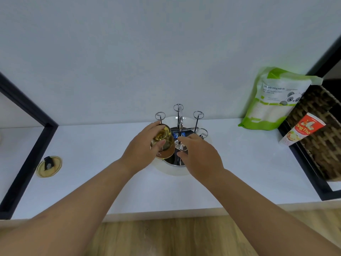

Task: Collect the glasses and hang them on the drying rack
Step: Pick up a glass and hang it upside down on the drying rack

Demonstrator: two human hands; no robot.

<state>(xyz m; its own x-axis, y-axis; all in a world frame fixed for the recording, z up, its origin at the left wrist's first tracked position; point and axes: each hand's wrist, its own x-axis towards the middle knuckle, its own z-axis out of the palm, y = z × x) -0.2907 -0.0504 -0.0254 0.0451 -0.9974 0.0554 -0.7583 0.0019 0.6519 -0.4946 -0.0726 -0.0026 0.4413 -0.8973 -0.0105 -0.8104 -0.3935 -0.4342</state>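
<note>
amber glass [163, 140]: held upside down over the left front part of the drying rack [180, 130], its base towards the camera and its rim low against the rack's dark tray. whether it already sits on a peg cannot be told. left hand [145, 145]: closed around the glass, thumb across its near side, fingers round the far side. right hand [198, 154]: over the right front of the rack, fingers curled near a wire peg beside the glass; whether they pinch the peg or merely touch it cannot be told. the rack stands on a round white base on the white counter [92, 163], close to the wall; four ring-topped pegs stand free at the back and right. a round amber lid [48, 166] lies flat on the counter, well to the left. a green and white pouch [273, 100] leans on the wall at right, beside a woven basket [319, 133] with a red and white tube [302, 129] propped against it.
</note>
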